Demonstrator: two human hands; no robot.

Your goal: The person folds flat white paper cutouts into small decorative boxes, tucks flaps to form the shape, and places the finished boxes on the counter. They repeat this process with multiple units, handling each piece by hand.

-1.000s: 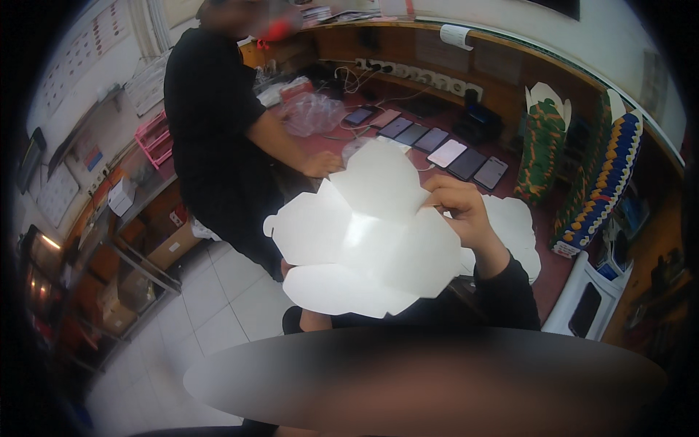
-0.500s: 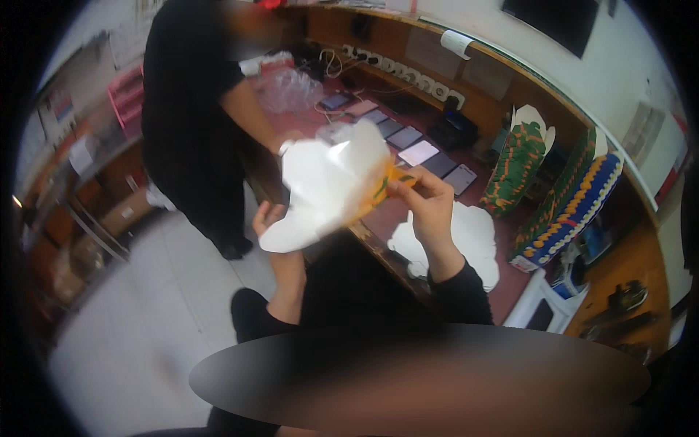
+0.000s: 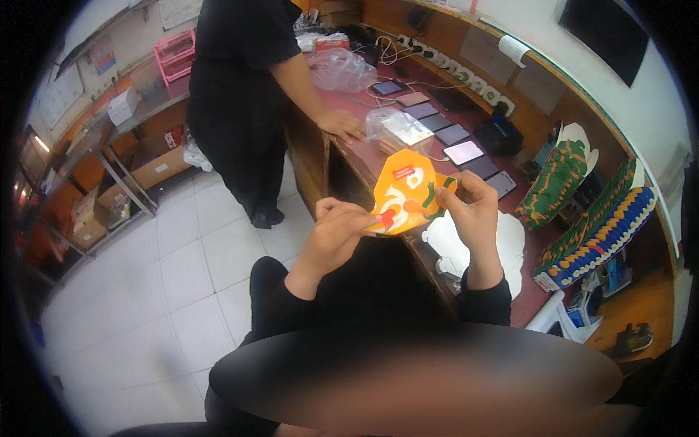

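Observation:
A yellow-orange printed cardboard carton (image 3: 408, 191) with white, red and green shapes is held up in front of me. My left hand (image 3: 336, 237) is closed on its lower left edge. On its right edge, at a green-patterned part, my right hand (image 3: 472, 211) pinches it between thumb and fingers. Under my right wrist a stack of flat white carton blanks (image 3: 510, 251) lies on the dark red table (image 3: 530, 312). Nested green-and-orange cartons (image 3: 557, 182) stand farther right, beside a row of blue-and-yellow ones (image 3: 608, 233).
Several phones (image 3: 464, 152) lie in a row along the table, below a line of white power sockets (image 3: 466, 75). A plastic-wrapped stack (image 3: 399, 130) sits near a co-worker's hand (image 3: 341, 124) resting on the table. A white stand (image 3: 561, 320) is at the right.
The carton has turned from its white inside to its printed orange face and tilted. My left hand has moved from under it to its lower left edge. The co-worker's hand now shows.

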